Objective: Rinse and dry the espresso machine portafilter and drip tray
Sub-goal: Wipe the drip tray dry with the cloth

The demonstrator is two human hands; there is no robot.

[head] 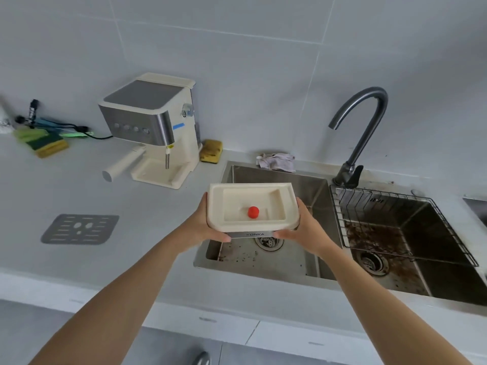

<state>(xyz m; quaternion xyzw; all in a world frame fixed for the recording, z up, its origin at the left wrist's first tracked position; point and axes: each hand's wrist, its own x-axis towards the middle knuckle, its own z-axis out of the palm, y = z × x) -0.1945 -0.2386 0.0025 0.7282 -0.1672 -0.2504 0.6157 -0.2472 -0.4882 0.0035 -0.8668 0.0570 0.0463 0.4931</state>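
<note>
I hold the cream drip tray (274,222) level over the left sink basin (279,180). My left hand (204,226) grips its left side and my right hand (303,227) grips its right side. A small red float (253,212) stands inside the tray. The tray's grey metal grate (79,229) lies flat on the counter to the left. The cream and steel espresso machine (151,125) stands at the back, with the portafilter (122,164) locked in, its pale handle pointing forward-left.
A dark gooseneck faucet (361,133) rises behind the double sink. A wire rack (400,225) sits over the dirty right basin (411,233). A crumpled cloth (276,162) lies behind the left basin, a yellow sponge (210,151) beside the machine, more sponges (43,142) at far left.
</note>
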